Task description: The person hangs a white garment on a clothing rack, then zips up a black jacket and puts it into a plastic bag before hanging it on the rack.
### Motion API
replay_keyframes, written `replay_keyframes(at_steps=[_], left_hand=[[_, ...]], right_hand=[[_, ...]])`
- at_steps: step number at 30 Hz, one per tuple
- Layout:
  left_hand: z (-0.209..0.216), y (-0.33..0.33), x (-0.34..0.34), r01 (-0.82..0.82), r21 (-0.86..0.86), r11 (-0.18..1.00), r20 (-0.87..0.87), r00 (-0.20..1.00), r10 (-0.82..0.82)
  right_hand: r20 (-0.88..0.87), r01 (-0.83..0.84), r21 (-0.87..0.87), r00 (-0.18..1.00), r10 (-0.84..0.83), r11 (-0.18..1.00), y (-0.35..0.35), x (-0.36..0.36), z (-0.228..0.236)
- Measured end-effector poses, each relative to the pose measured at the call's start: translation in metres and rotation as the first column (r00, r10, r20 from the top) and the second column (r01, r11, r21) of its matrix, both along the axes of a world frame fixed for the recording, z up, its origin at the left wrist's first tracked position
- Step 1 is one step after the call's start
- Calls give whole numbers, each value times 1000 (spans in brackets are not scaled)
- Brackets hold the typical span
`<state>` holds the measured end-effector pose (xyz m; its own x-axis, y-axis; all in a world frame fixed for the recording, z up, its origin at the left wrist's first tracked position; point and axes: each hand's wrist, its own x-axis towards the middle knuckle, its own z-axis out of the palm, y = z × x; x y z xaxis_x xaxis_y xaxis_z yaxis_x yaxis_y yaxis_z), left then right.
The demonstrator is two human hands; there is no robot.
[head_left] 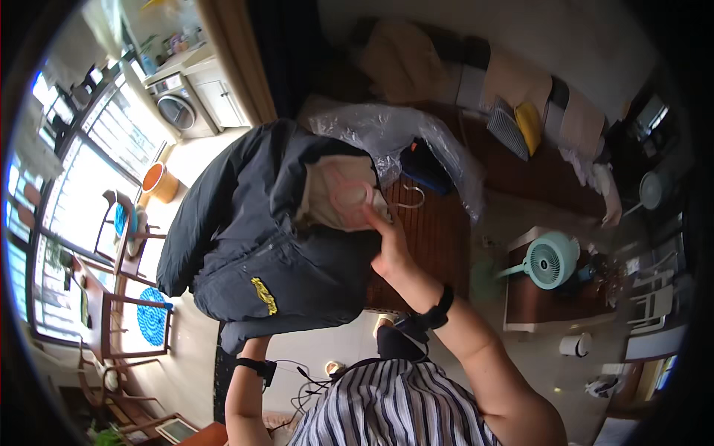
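A dark padded jacket point(253, 223) with a beige lining and a small yellow patch is held up in front of me. Inside its neck opening sits a pink clothes hanger point(351, 195), whose metal hook sticks out to the right. My right hand point(390, 249) is closed on the hanger near the base of that hook, at the collar. From below, my left forearm point(245, 386) reaches up under the jacket's lower edge. The jacket's cloth covers my left hand, so its fingers are hidden.
Beyond the jacket, clear plastic wrap point(431, 134) and a dark folded item point(425, 169) lie on a brown wooden seat. A mint-green fan point(549, 260) stands to the right. Wooden chairs point(130, 241) and an orange bucket point(159, 182) are at the left.
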<state>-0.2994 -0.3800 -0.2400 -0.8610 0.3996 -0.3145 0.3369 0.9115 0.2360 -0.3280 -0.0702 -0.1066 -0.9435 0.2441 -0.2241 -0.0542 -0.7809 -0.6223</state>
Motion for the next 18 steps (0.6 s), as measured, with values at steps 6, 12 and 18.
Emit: replay_keyframes(at_steps=[6,12,18], left_hand=[[-116,71,-55,63,88,994,109,991,-72],[-260,117,-11,248,-121,961,462,871,-167],[-280,101,-14,379,201,903,768,511,-386]], right_hand=[[135,128,-58,984,-119,990,94,-19,-146],[380,323,128,857,-347,938,213,-15,-354],[616,255,284,691,-380,924,239,27,-471]])
